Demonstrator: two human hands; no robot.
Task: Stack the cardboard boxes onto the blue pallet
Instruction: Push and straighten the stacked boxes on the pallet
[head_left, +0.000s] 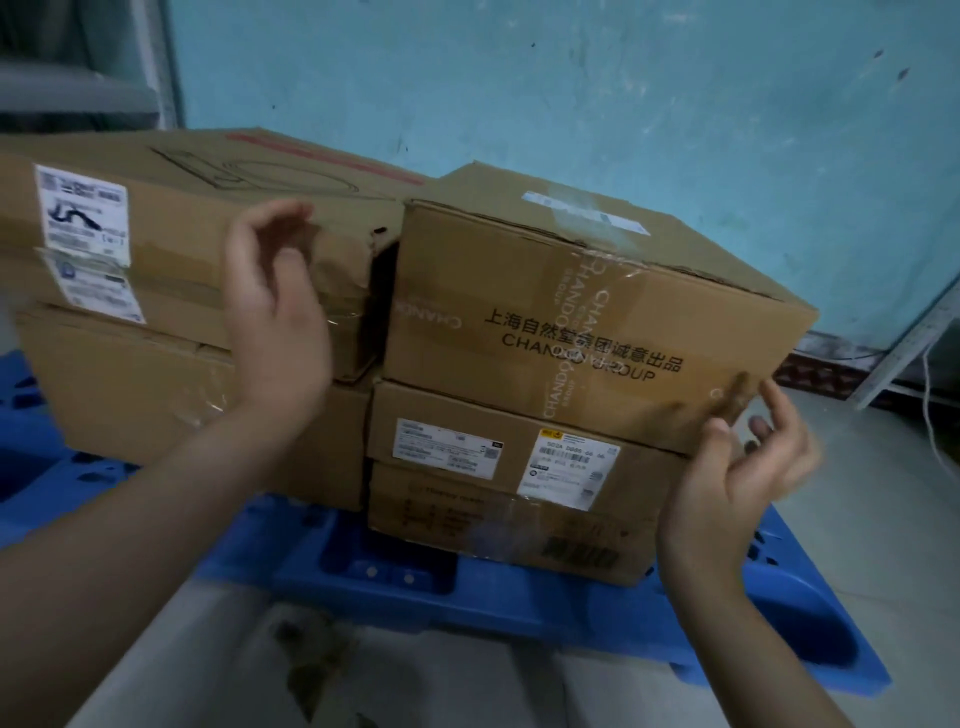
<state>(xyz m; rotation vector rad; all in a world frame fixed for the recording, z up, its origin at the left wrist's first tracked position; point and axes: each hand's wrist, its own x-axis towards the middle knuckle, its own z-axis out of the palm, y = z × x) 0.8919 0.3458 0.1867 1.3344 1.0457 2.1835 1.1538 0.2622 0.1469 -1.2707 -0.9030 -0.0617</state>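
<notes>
A blue pallet (519, 613) lies on the floor with several cardboard boxes stacked on it. The printed top right box (597, 322) sits on a labelled lower box (509, 493). To the left, a large top box (171, 218) rests on another box (156, 405). My left hand (275, 312) hovers with loosely bent fingers in front of the gap between the two top boxes, holding nothing. My right hand (737, 467) is raised by the printed box's lower right corner, fingers relaxed and apart from it.
A teal wall (623, 104) stands right behind the stack. A white frame and cable (924, 364) lean at the far right. Grey concrete floor (883, 519) surrounds the pallet, with a stain near my arms.
</notes>
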